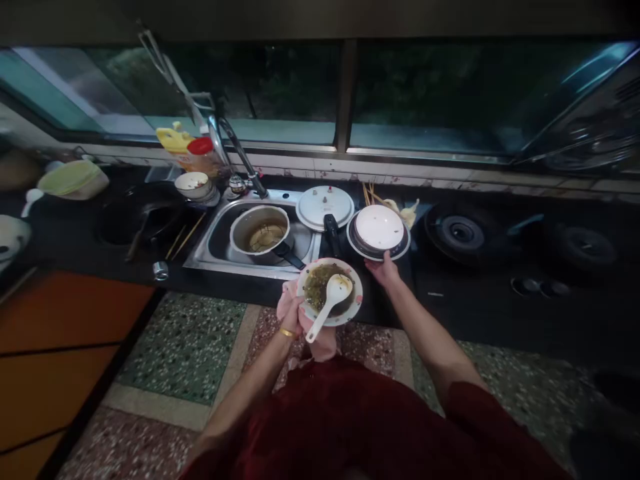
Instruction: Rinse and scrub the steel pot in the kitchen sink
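My left hand grips the rim of a flower-patterned bowl, close in front of my body. Dark greenish food or liquid fills the bowl, and a white rice paddle rests in it with its handle over the near rim. A pink cloth is beside my left hand. My right hand holds the near edge of a stack of bowls on the counter right of the sink; its fingers are partly hidden under the rim. The top bowl is white inside.
A pot with murky liquid stands in the sink, under the faucet. A pressure cooker lid lies at the sink's right edge. Stove burners are further right. At left are a dark pan, small bowls and chopsticks.
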The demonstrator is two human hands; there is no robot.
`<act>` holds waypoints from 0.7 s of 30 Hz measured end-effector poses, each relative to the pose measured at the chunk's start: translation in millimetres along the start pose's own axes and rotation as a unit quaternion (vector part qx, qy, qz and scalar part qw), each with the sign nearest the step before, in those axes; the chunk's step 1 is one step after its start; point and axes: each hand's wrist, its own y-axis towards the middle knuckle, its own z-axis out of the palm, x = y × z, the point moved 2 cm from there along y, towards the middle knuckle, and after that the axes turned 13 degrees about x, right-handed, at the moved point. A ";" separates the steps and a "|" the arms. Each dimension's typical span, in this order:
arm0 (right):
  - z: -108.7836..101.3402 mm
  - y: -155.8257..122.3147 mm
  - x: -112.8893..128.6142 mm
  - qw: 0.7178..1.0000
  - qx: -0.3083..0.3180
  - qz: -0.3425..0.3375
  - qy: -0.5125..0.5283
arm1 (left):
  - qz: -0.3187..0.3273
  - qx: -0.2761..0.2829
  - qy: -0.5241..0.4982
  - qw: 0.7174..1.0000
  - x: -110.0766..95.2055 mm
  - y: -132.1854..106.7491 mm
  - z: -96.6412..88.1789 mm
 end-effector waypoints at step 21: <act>-80.8 -84.6 6.2 0.986 -0.036 -0.026 -0.160 | -0.082 0.065 -0.020 0.994 85.7 56.7 81.9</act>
